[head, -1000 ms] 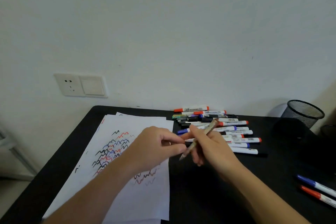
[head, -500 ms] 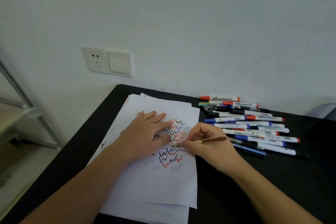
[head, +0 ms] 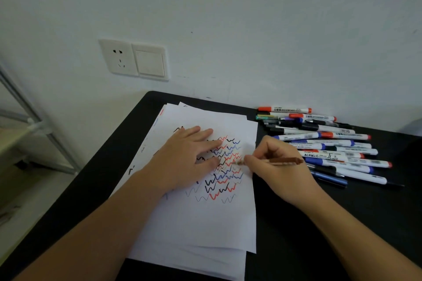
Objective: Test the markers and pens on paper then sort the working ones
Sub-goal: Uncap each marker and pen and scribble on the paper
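While the left hand is laid flat with straight, spread fingers on the top sheet of a paper stack, a brown pen is pinched in the curled fingers of the right hand. The pen is held nearly level, its tip set at the right side of a patch of black, red and blue zigzag marks, part of which is covered by the left fingers. The stack is spread toward the table's far left corner, its lower sheets fanned out beyond the top one. Just to the right of the paper, along the far edge, a heap of markers and pens is piled lengthwise, mostly white barrels with red, blue or black caps; its near left end is partly hidden by the right hand. On the wall behind, a socket and switch plate is mounted, and a metal frame is seen beyond the left edge.
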